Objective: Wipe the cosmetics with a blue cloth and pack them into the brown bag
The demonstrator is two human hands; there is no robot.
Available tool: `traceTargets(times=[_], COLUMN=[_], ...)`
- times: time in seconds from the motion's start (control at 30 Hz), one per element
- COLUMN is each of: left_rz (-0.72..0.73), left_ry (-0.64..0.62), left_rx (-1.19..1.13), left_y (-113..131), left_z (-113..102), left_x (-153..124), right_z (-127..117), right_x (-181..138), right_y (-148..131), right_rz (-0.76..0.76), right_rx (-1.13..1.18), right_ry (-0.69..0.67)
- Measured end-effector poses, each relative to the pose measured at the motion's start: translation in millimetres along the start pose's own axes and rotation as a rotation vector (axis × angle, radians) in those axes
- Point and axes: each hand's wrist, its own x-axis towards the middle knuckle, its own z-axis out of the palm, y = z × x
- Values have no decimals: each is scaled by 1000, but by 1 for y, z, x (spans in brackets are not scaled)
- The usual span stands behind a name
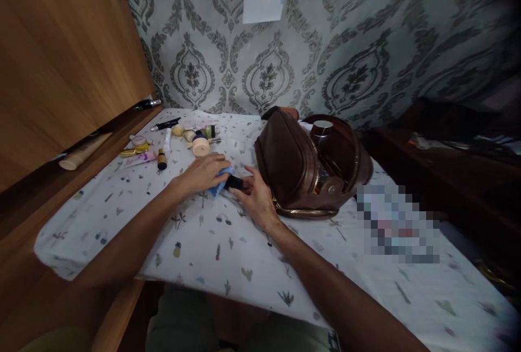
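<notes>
My left hand (207, 171) is closed on a blue cloth (220, 184), pressing it against a small black item (233, 182). That item's exact kind does not show; it looks like a little dark container or cap. From the other side my right hand (258, 197) grips it between thumb and fingers, low above the table cover. A round jar with a peach-coloured lid (201, 146) stands just beyond my left hand. Close to my right hand is an open brown leather bag (287, 162), with a dark silver-topped container (321, 130) inside.
Several small cosmetics lie at the back left, among them a gold-and-black bottle (161, 159), a pink tube (139, 159) and a black tube (166, 124). A wooden cabinet (73, 58) borders the left. A blurred-out flat object (396, 224) lies right of the bag on the printed cloth (244, 270).
</notes>
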Motion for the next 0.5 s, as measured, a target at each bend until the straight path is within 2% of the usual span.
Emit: traceTargets(times=[0.1, 0.2, 0.4, 0.5], left_rz=[-103, -135, -131, -184], left_ry=[3, -15, -16, -10], left_rx=[-40, -107, -153, -138], left_y=[-28, -43, -47, -49], left_z=[2, 6, 7, 4], left_x=[-3, -6, -6, -7], right_z=[2, 3, 1, 1], right_x=[1, 2, 1, 1], right_y=[2, 4, 2, 1], right_rz=[22, 16, 0, 37], right_rx=[24, 30, 126, 214], right_ry=[-3, 11, -60, -97])
